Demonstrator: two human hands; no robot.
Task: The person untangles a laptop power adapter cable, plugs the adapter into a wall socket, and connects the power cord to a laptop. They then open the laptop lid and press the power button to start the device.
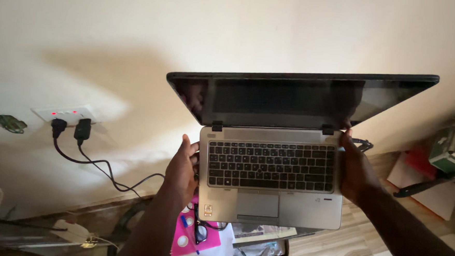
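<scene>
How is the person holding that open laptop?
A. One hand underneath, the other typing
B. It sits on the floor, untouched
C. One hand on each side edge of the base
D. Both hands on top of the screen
C: the left hand grips the left edge of the laptop base and the right hand grips the right edge, lifting it with the dark screen open.

Two bare forearms are in shot on either side of the open laptop, and there's no sleeve, cuff or glove showing on them. The left hand carries no ring, watch or band that shows; the right hand is equally plain. Fingers are slim, nails short, wrists uncovered down to the frame's bottom edge.
</scene>
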